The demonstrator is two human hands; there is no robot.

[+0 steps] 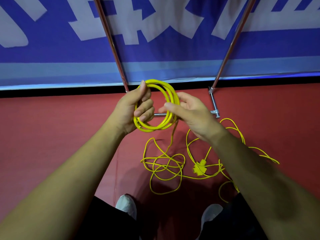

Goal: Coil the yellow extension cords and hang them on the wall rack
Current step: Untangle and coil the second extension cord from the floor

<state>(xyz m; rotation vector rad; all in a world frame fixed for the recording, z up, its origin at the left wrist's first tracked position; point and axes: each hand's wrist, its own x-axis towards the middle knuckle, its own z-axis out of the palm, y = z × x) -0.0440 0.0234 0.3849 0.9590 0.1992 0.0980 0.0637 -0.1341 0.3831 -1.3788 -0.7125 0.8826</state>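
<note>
- The left hand (136,108) grips the left side of the yellow coil (167,91). The fingers are curled through the loops and the thumb points up along the top edge.
- The right hand (194,118) holds the right side of the same coil. The thumb lies across the front of the strands and the fingers are curled loosely behind them.
- The coil consists of several turns. It stands roughly upright between the two hands, above the red floor (52,135).
- The loose cord (172,139) drops from under the right hand. It runs into tangled loops on the floor below both wrists.
- A yellow socket block (199,168) lies among these loops, below the right wrist.
- The metal rack (214,103) stands beyond the hands. Its foot bar is just past the right-hand fingers.
- The blue banner (155,54) hangs behind the rack poles.
</note>
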